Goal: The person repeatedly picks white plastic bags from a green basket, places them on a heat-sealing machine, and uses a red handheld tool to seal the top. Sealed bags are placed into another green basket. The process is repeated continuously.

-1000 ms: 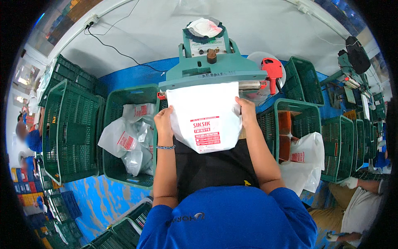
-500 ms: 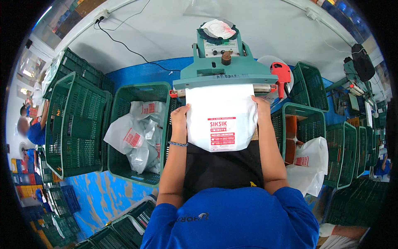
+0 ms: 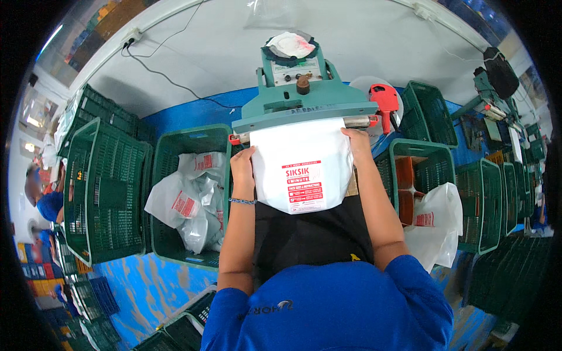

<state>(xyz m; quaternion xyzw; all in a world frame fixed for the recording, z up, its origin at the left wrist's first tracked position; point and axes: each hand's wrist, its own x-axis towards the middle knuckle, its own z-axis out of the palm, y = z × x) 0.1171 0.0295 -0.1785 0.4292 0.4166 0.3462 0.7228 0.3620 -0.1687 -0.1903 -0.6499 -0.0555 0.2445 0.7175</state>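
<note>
A white plastic bag (image 3: 304, 152) with red print lies in front of me, its far edge under the bar of a teal sealing machine (image 3: 304, 110). My left hand (image 3: 243, 169) pinches the bag's left side near the bar. On the opposite side, my right hand (image 3: 356, 143) grips the right edge. The bag looks filled toward its rounded near end, which hangs over my black lap. Parts of the fingers are hidden behind the bag.
To the left, a green crate (image 3: 190, 130) holds several printed white bags. A crate (image 3: 422, 146) on the right contains orange-brown containers (image 3: 405, 172), with a white bag (image 3: 436, 219) draped over its near side. A red heat gun (image 3: 383, 102) lies beside the machine. More crates stand around.
The view has turned slightly, so the machine and bag appear shifted left and tilted. Both hands keep their hold on the bag, whose far edge stays under the bar.
</note>
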